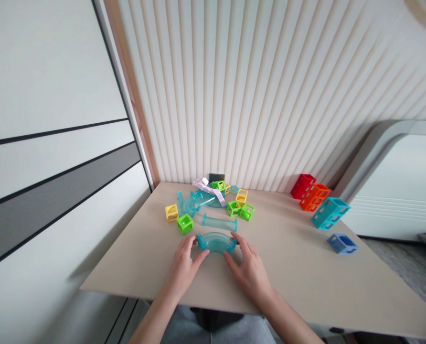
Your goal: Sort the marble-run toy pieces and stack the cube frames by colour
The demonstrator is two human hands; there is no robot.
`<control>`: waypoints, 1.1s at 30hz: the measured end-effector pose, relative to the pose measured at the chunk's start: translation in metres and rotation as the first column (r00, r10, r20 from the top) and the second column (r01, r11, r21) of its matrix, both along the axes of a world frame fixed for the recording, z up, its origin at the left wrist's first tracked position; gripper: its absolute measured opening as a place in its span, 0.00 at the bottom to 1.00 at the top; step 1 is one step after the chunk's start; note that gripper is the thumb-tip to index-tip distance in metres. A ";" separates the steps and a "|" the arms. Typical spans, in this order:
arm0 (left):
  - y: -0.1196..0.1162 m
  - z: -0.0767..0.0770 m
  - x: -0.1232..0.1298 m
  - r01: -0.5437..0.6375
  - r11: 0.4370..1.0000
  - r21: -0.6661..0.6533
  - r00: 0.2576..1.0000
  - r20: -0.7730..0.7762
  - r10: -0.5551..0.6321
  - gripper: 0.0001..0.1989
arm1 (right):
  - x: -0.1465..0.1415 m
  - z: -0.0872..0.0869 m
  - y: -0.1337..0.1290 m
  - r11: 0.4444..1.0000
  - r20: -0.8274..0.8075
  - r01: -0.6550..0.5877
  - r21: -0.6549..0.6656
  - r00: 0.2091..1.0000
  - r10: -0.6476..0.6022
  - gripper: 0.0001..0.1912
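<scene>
A curved translucent teal track piece point(217, 242) lies near the front of the table, its ends between my two hands. My left hand point(185, 260) grips its left end between thumb and fingers. At its right end, my right hand point(247, 263) pinches it the same way. Just behind it is a straight translucent teal track piece point(219, 223). A green cube frame point(185, 223) and a yellow cube frame point(171, 213) sit behind my left hand.
At the back of the table point(292, 277) is a pile of teal tracks point(191, 203), a lilac piece point(218, 195) and green and yellow cubes. Red point(302, 186), orange point(314, 197), teal point(330, 213) and blue point(342, 243) frames stand at the right. A ribbed wall is behind.
</scene>
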State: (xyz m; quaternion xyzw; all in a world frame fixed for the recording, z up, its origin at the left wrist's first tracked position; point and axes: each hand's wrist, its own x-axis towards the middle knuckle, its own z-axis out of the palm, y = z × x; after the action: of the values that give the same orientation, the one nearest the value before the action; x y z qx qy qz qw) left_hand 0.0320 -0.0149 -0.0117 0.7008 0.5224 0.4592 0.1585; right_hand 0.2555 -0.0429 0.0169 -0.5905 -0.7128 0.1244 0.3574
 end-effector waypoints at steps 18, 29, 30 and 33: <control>-0.001 0.004 0.001 0.005 1.000 -0.023 1.000 0.011 -0.005 0.17 | -0.001 0.002 -0.001 0.997 0.069 0.077 -0.030 0.995 -0.075 0.33; -0.002 0.000 -0.001 -0.048 0.999 0.020 0.995 -0.084 0.050 0.23 | -0.002 0.009 -0.002 0.990 0.205 0.128 -0.066 0.972 -0.112 0.32; -0.002 -0.001 -0.001 -0.049 0.999 0.021 0.994 -0.100 0.051 0.22 | -0.002 0.010 -0.002 0.988 0.220 0.133 -0.079 0.969 -0.113 0.30; -0.002 -0.002 -0.001 -0.043 0.999 0.027 0.989 -0.142 0.047 0.19 | -0.003 0.014 -0.003 0.984 0.245 0.137 -0.114 0.964 -0.106 0.25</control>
State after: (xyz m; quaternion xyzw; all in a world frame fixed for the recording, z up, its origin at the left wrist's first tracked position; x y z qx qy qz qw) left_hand 0.0315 -0.0173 -0.0138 0.7217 0.5426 0.4176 0.1020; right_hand 0.2526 -0.0462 0.0305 -0.6657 -0.7034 0.0766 0.2370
